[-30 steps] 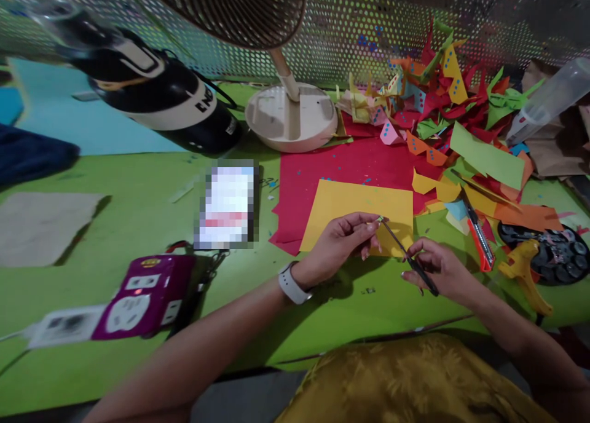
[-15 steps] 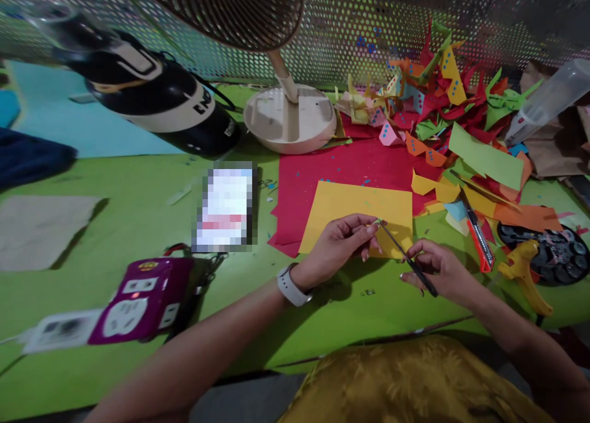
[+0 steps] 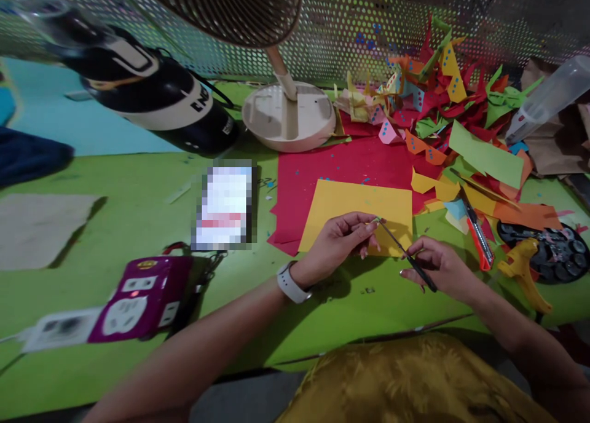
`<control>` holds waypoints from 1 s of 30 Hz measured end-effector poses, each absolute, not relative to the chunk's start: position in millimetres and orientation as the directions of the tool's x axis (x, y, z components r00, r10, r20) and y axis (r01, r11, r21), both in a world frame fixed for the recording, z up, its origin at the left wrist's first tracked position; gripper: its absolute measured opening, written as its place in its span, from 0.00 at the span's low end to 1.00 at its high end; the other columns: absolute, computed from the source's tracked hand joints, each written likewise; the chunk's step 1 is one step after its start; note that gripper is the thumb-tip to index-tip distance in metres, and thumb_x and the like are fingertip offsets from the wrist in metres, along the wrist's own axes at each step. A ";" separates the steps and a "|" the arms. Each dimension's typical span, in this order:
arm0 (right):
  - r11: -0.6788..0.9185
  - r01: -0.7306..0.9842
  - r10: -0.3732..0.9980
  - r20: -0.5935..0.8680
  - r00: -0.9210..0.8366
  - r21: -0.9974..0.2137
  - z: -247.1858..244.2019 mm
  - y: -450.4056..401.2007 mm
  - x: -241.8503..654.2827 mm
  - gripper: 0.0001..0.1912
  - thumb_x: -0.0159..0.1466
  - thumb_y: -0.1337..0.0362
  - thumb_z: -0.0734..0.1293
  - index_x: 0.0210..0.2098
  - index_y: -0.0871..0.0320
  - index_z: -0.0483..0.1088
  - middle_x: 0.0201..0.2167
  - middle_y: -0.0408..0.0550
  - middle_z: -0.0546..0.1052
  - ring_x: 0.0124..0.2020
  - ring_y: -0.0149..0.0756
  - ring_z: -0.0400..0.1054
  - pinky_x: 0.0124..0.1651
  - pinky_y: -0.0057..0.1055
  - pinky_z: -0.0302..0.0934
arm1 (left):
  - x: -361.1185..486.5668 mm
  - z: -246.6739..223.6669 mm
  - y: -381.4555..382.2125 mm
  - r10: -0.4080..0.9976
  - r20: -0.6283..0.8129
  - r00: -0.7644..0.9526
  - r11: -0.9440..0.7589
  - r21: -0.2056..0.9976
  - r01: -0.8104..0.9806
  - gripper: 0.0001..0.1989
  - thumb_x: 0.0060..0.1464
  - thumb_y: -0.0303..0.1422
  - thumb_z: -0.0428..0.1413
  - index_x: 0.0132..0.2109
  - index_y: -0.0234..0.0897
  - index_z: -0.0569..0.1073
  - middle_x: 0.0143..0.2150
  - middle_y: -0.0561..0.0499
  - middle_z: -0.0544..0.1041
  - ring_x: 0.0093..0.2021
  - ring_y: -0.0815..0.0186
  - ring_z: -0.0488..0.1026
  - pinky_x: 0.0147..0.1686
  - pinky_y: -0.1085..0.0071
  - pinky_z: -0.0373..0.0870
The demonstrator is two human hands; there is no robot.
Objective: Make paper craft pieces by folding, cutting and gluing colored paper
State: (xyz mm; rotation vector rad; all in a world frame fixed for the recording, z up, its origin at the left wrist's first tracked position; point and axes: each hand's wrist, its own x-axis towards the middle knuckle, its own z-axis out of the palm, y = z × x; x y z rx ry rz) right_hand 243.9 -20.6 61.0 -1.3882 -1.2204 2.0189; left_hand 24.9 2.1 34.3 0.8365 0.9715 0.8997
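Note:
My left hand (image 3: 338, 241) is closed, thumb and index finger pinching a tiny green scrap (image 3: 378, 220) that looks like paper. A slim dark tool (image 3: 421, 272) with a thin pointed metal end is in my right hand (image 3: 440, 266), its fingers closed around the thicker part. The tool's tip touches or nearly touches the scrap at my left fingertips; I cannot tell whether it grips it. Both hands hover over the near edge of a yellow sheet (image 3: 359, 205), which lies on red paper (image 3: 299, 165).
Folded colored paper pieces (image 3: 415, 103) pile up at back right. Nearer lie a utility knife (image 3: 479, 241), a yellow glue gun (image 3: 525, 275) and a black tray (image 3: 557, 254). Leftward are a phone (image 3: 224, 205), a purple power strip (image 3: 142, 294), a bottle (image 3: 161, 97) and a fan base (image 3: 290, 118).
Both hands hold nearly the same pose, with the tool still at the left fingertips. The camera view has shifted very slightly.

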 end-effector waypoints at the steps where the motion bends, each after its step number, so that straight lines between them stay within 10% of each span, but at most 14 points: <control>1: -0.539 0.143 0.722 -0.543 -0.429 -0.830 61.6 -20.2 243.9 0.27 0.44 0.54 0.81 0.33 0.55 0.63 0.17 0.31 0.67 0.18 0.23 0.57 0.21 0.23 0.53 | 25.0 34.7 2.1 0.904 -0.320 0.284 0.391 0.886 -0.247 0.20 0.48 0.45 0.66 0.39 0.34 0.75 0.24 0.53 0.78 0.18 0.75 0.66 0.19 0.78 0.64; 30: -0.547 0.150 0.723 -0.555 -0.411 -0.824 57.7 -21.9 242.4 0.29 0.44 0.49 0.80 0.32 0.54 0.63 0.17 0.30 0.65 0.17 0.22 0.56 0.20 0.23 0.54 | 23.8 29.0 3.4 0.900 -0.358 0.248 0.410 0.890 -0.201 0.14 0.49 0.42 0.65 0.37 0.35 0.78 0.17 0.56 0.73 0.15 0.75 0.62 0.14 0.79 0.54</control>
